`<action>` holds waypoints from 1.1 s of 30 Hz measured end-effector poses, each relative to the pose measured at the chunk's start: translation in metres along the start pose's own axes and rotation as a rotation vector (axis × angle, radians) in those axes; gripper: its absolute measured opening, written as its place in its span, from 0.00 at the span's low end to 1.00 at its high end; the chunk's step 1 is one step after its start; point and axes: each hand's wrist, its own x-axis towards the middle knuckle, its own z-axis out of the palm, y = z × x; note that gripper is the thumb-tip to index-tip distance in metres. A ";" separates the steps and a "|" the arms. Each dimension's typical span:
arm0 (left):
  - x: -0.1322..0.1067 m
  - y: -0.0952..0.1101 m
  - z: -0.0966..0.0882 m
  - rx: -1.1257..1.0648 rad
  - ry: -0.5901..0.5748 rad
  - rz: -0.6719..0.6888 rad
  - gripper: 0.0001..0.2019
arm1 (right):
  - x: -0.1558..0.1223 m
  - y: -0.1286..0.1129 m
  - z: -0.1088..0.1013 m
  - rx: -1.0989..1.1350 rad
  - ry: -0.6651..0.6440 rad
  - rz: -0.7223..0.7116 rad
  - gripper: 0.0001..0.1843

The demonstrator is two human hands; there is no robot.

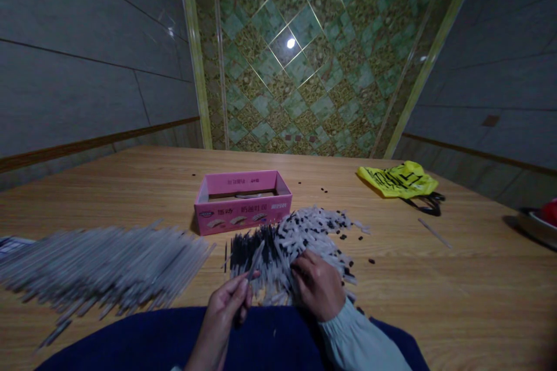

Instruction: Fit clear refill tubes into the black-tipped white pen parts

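Note:
My left hand point(230, 301) pinches a slim greyish translucent stick point(256, 257) between thumb and fingers, its tip pointing up and away. My right hand point(319, 285) is closed, fingertips down at the edge of a heap of small whitish translucent pieces point(304, 229) mixed with little black bits. Whatever those fingers hold is hidden. Between the hands and the box lies a bunch of thin dark sticks with pale lower ends point(248, 252). Over on the left, many long clear tubes point(117, 266) lie side by side in a broad pile.
Behind the piles stands an open pink box point(243, 217) with something flat inside. A yellow bag with black print point(398, 178) lies at the back right, near a single loose tube point(435, 233). A dish with something red point(542, 226) sits at the right edge of the wooden table point(456, 295).

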 end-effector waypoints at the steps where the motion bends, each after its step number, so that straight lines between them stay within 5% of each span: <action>1: 0.001 -0.001 -0.001 0.000 -0.001 -0.005 0.22 | -0.001 -0.002 0.000 0.006 -0.007 -0.002 0.09; 8: 0.002 -0.004 -0.001 0.007 -0.013 0.007 0.22 | -0.002 -0.010 0.001 -0.051 -0.062 -0.058 0.16; 13: 0.000 -0.002 0.001 0.026 -0.006 0.021 0.21 | 0.000 -0.008 0.009 0.046 -0.027 -0.059 0.10; 17: 0.002 -0.004 -0.001 0.044 -0.004 0.010 0.23 | 0.000 -0.003 0.014 0.352 0.153 -0.024 0.08; 21: 0.004 -0.006 -0.002 0.108 -0.034 -0.013 0.24 | 0.004 0.004 0.017 0.764 0.304 0.147 0.18; 27: 0.002 -0.008 -0.001 0.228 -0.092 -0.025 0.27 | 0.011 0.005 0.017 1.476 0.210 0.501 0.25; 33: 0.003 -0.011 -0.004 0.305 -0.136 0.011 0.25 | 0.010 0.001 0.016 1.603 0.167 0.529 0.24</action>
